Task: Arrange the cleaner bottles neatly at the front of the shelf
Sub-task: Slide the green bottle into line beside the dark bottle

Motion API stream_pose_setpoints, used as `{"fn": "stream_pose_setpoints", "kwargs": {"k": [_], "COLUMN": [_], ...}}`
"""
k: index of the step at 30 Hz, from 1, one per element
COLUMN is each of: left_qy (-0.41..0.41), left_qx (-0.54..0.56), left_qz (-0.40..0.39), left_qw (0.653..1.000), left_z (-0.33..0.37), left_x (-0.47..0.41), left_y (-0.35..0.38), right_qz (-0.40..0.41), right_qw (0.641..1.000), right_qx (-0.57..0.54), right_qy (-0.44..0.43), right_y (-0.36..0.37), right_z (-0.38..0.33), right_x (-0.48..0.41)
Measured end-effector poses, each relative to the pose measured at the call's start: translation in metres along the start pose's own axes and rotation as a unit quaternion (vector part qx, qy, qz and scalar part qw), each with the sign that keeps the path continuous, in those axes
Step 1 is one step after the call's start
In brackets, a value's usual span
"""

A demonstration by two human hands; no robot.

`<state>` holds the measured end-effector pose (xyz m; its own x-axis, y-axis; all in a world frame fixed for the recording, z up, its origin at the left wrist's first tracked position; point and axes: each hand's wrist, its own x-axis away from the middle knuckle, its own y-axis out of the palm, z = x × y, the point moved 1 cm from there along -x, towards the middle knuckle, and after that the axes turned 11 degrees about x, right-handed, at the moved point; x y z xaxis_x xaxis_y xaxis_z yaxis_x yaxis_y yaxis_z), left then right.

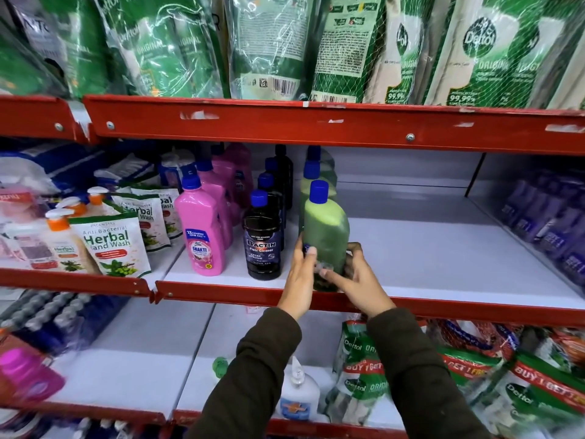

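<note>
Both hands, left hand [299, 274] and right hand [354, 277], clasp the green plastic blue-capped cleaner bottle [326, 232]. Its base sits at the white shelf's [443, 264] front edge. Best turn it label-forward, level with the black bottle [262, 245].

- Bright, even light fills the aisle, seemingly from overhead; the white middle shelf [427, 248] glows almost washed out toward its right side.
- Shiny green pouches [177, 49] along the top catch white streaks of glare on their wrapping.
- Under the red rail [285, 125] the back of the shelf falls into shade, and the rear bottles darken.
- The centre is sharp: print on the black bottle [262, 245] and pink bottle [201, 236] reads clearly.
- Toward both side edges things smear; the purple packs [550, 223] on the right and the pink bottle at lower left [25, 375] are blurred.
- Wide-angle bending bows the shelf rails near the corners.
</note>
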<state>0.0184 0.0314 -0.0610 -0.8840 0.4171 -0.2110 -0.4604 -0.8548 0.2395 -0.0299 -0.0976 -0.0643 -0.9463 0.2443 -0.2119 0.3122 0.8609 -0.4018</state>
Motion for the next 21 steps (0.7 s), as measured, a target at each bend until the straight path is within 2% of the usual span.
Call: {"fn": "stream_pose_setpoints", "kwargs": {"k": [2, 4, 13, 17, 21], "left_qy": [0.017, 0.019, -0.001, 0.025, -0.006], "left_qx": [0.036, 0.062, 0.089, 0.089, 0.078], "left_qz": [0.028, 0.033, 0.033, 0.068, 0.056], "left_qw": [0.999, 0.997, 0.995, 0.993, 0.995], "left_z": [0.000, 0.000, 0.003, 0.010, 0.018], "left_x": [-0.001, -0.001, 0.000, 0.006, 0.011], "left_y": [-0.002, -0.004, -0.008, -0.013, -0.016], "right_qz": [-0.017, 0.003, 0.093, 0.199, 0.184], "right_qw": [0.999, 0.998, 0.993, 0.976, 0.969], "right_qx": [0.028, 0.066, 0.066, -0.083, -0.167], "right_qy": [-0.002, 0.003, -0.007, -0.015, 0.001], "right_y": [-0.005, -0.005, 0.002, 0.008, 0.016], "right_z": [-0.001, -0.001, -0.005, -0.012, -0.026], "right_x": [-0.004, -0.007, 0.001, 0.011, 0.015]}}
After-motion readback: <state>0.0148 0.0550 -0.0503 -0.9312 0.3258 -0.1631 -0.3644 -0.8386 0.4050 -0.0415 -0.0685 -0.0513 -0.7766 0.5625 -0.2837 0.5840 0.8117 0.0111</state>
